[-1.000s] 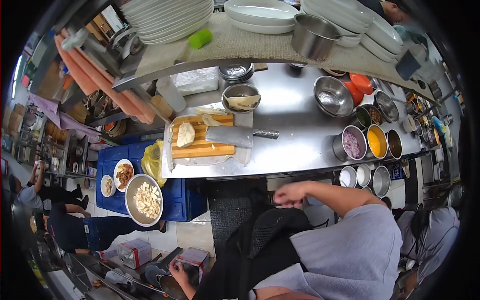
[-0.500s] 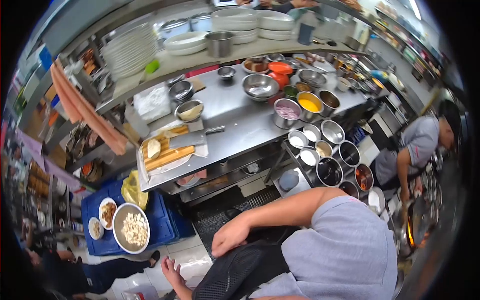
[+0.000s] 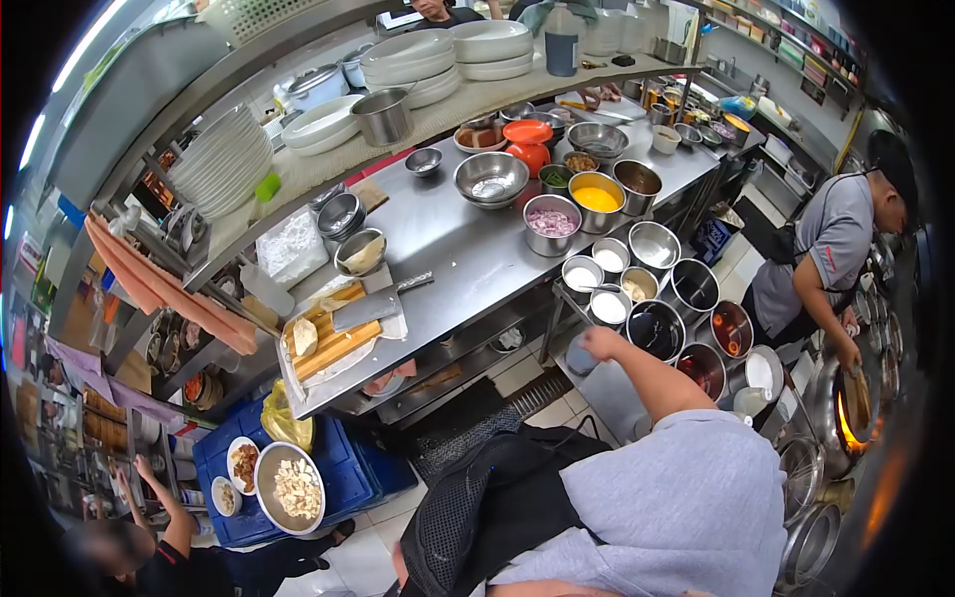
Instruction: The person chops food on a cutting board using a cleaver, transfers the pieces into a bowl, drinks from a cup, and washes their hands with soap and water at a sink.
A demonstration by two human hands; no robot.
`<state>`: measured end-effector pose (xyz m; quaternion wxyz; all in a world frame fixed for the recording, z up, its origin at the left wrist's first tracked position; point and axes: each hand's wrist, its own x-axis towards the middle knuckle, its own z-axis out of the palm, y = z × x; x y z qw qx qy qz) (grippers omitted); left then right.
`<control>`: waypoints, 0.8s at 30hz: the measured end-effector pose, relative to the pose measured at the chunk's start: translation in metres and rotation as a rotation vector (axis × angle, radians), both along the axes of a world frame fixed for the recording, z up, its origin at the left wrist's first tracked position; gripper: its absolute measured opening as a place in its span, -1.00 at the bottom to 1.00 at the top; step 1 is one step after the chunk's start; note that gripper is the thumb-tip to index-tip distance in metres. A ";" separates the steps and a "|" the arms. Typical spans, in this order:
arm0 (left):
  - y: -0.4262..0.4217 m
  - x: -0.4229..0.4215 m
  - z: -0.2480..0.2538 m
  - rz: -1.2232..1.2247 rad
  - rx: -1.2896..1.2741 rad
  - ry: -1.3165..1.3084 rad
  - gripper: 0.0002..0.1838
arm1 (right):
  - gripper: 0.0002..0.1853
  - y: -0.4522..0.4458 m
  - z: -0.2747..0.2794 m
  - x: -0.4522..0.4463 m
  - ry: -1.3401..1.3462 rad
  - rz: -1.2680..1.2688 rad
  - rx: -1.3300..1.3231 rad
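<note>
My right hand (image 3: 603, 343) reaches out over a low metal shelf beside the long counter. Its fingers are curled together, and what they hold, if anything, is hidden. Next to it is a round grey-blue tub (image 3: 579, 354), partly covered by the hand; contact is unclear. Just beyond stand small pots of white seasoning (image 3: 608, 306) and a pot of dark liquid (image 3: 656, 330). Of my left hand (image 3: 401, 563), only a sliver of skin shows beside my black apron (image 3: 477, 497); its fingers are hidden.
A cleaver (image 3: 366, 312) lies across a wooden board (image 3: 343, 338) on the steel counter (image 3: 438, 289). Below, a bowl of pale cut pieces (image 3: 290, 488) rests on a blue bin (image 3: 343, 468). One co-worker (image 3: 836, 239) works at a flaming wok (image 3: 851, 408); another person (image 3: 129, 557) is lower left.
My right hand has moved from in front of my apron over to the grey-blue tub. My left hand has dropped mostly out of sight. The view has shifted slightly.
</note>
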<state>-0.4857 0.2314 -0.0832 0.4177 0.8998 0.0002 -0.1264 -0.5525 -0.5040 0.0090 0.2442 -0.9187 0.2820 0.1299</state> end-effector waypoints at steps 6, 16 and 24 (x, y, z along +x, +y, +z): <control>-0.012 -0.016 0.008 -0.113 0.128 0.255 -0.71 | -0.67 0.000 -0.103 -0.068 0.547 -0.270 0.507; -0.028 0.089 0.057 0.071 -0.012 0.215 -0.69 | -0.82 -0.050 0.124 0.170 -0.726 -0.220 -0.138; -0.036 0.081 0.070 0.231 -0.135 0.285 -0.76 | -0.79 -0.002 0.291 0.274 0.183 0.859 0.101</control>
